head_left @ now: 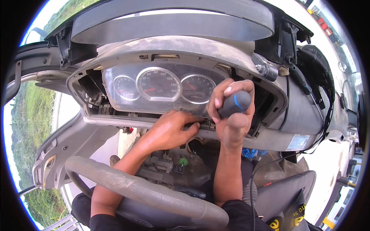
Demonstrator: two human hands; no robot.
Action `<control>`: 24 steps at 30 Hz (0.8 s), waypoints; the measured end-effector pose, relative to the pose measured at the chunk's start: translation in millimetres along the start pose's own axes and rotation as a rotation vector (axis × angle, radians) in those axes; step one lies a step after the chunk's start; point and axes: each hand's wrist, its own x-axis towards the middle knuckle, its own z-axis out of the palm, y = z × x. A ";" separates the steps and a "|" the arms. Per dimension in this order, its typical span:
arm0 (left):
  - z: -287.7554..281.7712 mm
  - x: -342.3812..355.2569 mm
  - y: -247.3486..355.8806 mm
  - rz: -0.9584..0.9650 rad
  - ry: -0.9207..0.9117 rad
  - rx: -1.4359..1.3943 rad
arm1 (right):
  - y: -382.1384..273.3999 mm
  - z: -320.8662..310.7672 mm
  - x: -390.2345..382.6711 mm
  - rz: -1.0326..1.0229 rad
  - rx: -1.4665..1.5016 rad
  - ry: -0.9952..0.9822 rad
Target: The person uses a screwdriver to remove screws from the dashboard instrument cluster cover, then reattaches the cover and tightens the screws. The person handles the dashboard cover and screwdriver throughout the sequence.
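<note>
My right hand (231,111) is wrapped round the dark grey handle of a screwdriver (236,104) with a blue ring, its handle end toward me. The screwdriver's shaft and tip are hidden behind that hand. It is in front of the right side of the instrument cluster (162,86), which sits in the grey dashboard opening. My left hand (173,129) lies along the cluster's lower edge, fingers stretched to the right and thumb a little apart. Its fingertips touch the lower rim close beside my right hand; no held thing shows there.
The steering wheel (146,188) stands below my forearms. A loose grey trim frame (173,27) lies above the cluster. Right of the opening are a cylindrical tool (266,71), another screwdriver (300,79) and a black cable (285,156). A green tag (183,161) shows lower down.
</note>
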 end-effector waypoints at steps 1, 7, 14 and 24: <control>-0.2 0.3 1.0 -0.001 -0.001 0.003 | -0.3 -1.1 -0.5 -0.013 -0.028 0.007; -1.4 -0.8 5.1 -0.026 -0.006 0.010 | -15.8 22.1 5.4 0.125 0.112 0.130; -1.3 -0.2 4.9 -0.038 -0.017 0.029 | -3.5 9.5 -0.8 -0.073 0.027 0.043; -1.9 -2.4 9.1 -0.024 0.022 0.010 | -6.5 12.1 -0.8 0.005 0.166 0.032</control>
